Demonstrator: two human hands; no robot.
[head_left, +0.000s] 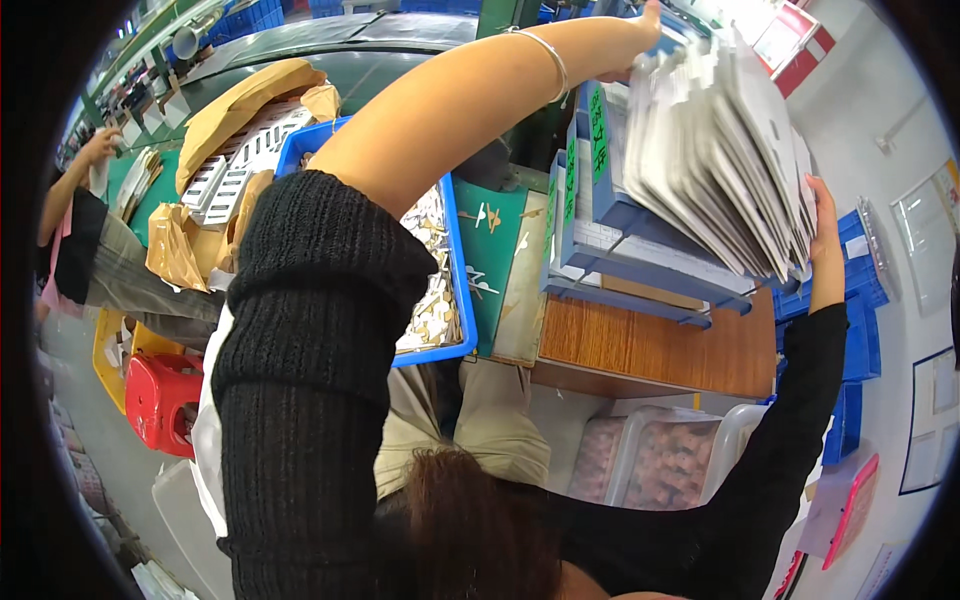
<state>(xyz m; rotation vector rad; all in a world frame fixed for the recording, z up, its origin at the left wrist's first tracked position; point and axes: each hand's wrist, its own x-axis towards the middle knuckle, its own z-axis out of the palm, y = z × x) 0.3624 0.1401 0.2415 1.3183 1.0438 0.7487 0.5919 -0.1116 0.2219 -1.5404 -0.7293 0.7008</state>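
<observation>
A wooden bench [650, 350] carries a stack of blue trays [610, 215] at its far right. To their left lie a green mat [490, 250] strewn with small pale pieces and a blue bin [462, 290] full of such pieces.

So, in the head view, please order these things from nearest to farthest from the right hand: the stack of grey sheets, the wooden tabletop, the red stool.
From the right hand:
1. Stack of grey sheets: touching the hand, on top of the blue trays.
2. Wooden tabletop: below the trays, lower centre.
3. Red stool: far left, on the floor.
</observation>
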